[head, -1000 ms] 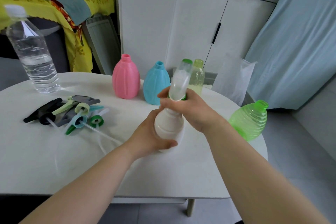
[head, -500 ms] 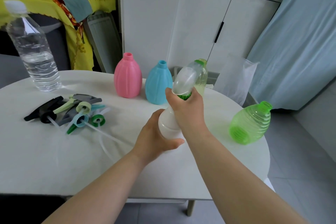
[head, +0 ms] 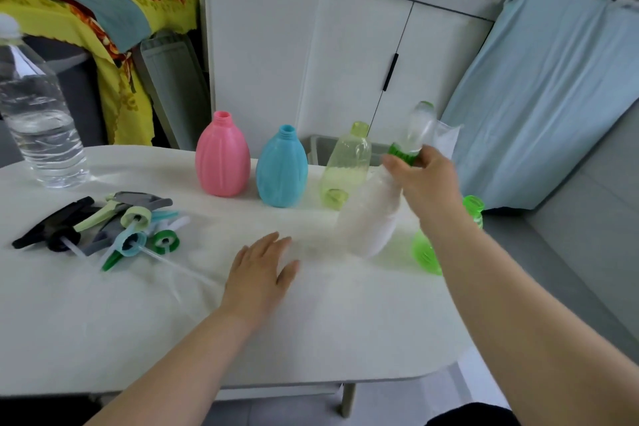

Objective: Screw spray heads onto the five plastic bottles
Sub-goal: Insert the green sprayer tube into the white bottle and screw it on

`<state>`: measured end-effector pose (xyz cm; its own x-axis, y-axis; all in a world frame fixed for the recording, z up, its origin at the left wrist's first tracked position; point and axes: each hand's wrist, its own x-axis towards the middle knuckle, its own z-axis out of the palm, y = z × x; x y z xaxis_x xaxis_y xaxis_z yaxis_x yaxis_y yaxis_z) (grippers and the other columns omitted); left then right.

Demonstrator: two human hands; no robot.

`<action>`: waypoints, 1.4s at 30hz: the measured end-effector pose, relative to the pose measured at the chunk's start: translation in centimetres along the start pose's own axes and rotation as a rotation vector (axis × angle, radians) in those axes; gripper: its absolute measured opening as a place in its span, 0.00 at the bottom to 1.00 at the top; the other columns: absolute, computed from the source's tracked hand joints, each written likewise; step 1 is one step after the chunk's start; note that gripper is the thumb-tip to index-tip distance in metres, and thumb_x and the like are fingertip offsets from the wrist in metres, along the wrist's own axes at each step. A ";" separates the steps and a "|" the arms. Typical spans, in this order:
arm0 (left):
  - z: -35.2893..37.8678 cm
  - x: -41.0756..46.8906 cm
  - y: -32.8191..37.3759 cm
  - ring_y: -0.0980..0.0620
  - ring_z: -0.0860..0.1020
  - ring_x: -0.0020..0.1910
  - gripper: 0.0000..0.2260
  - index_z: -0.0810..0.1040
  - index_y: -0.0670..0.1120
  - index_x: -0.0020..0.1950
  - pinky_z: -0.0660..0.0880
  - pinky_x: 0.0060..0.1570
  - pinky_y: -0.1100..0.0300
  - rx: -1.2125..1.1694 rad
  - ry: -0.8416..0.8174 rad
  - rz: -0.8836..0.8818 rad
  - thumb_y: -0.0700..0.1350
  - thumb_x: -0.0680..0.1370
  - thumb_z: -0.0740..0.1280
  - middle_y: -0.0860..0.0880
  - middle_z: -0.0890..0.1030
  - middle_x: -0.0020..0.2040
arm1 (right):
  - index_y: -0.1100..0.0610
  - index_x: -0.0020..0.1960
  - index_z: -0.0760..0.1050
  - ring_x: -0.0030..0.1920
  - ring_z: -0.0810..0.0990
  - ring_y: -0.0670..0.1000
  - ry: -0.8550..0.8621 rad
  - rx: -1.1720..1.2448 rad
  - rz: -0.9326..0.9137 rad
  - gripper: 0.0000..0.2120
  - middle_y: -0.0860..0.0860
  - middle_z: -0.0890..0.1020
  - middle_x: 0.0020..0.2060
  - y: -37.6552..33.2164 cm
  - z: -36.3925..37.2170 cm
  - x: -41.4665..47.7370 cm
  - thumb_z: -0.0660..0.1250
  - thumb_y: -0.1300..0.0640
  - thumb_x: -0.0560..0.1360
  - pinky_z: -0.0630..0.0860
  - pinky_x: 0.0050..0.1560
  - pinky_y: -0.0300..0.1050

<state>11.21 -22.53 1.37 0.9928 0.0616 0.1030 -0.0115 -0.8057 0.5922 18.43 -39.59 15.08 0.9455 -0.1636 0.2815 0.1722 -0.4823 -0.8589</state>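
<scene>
R hand [head: 427, 180] clenched round green collar of spray head [head: 416, 131] on white bottle [head: 371, 218], bottle tilted, blurred, base just off table [head: 103, 322] at 3 o'clock. L hand [head: 259, 270] released, flat, fingers spread, table centre. Pink bottle [head: 222, 156], blue bottle [head: 281, 168], yellow-green bottle [head: 345, 166] upright at 12, uncapped. Green bottle [head: 449, 235] on its side behind R forearm. Loose spray heads [head: 114, 221] piled at 9. Water bottle [head: 38, 114] at 10.

Left hand [head: 260, 268]: open, palm down, fingers spread and extended, flat over the table [head: 103, 322], grasping nothing. Right hand [head: 427, 180]: raised above the table, forearm extended forward, fingers curled closed around the neck of the white bottle [head: 371, 218], which tilts.
</scene>
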 end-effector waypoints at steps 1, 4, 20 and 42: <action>0.4 0.1 -0.2 0.54 0.55 0.73 0.21 0.58 0.49 0.70 0.47 0.71 0.57 0.100 -0.024 -0.016 0.51 0.79 0.53 0.50 0.57 0.74 | 0.55 0.45 0.73 0.31 0.70 0.44 0.022 -0.026 0.020 0.07 0.44 0.72 0.30 0.2 -0.5 0.9 0.68 0.55 0.69 0.68 0.29 0.34; 1.5 0.3 -0.2 0.53 0.52 0.74 0.21 0.57 0.50 0.70 0.45 0.71 0.56 0.214 -0.025 -0.012 0.51 0.78 0.52 0.51 0.56 0.75 | 0.58 0.49 0.73 0.35 0.72 0.49 0.076 -0.057 0.050 0.09 0.48 0.74 0.34 1.0 -1.1 3.3 0.66 0.57 0.70 0.65 0.28 0.39; 1.6 0.4 -0.1 0.54 0.50 0.74 0.21 0.56 0.51 0.71 0.44 0.72 0.56 0.271 -0.001 0.005 0.52 0.78 0.51 0.51 0.54 0.75 | 0.61 0.58 0.70 0.46 0.72 0.53 -0.002 -0.089 0.188 0.16 0.53 0.73 0.46 3.0 0.0 8.4 0.63 0.60 0.71 0.68 0.46 0.44; 1.4 0.2 0.0 0.54 0.51 0.74 0.21 0.56 0.50 0.71 0.44 0.72 0.55 0.268 0.001 -0.002 0.52 0.78 0.52 0.50 0.55 0.75 | 0.61 0.67 0.63 0.57 0.74 0.54 -0.036 -0.125 0.137 0.27 0.53 0.76 0.60 3.6 -1.6 8.7 0.66 0.56 0.71 0.67 0.52 0.41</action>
<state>11.61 -23.33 0.26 0.9927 0.0637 0.1028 0.0226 -0.9328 0.3596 26.80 -44.12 15.07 0.9676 -0.2048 0.1480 0.0078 -0.5610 -0.8278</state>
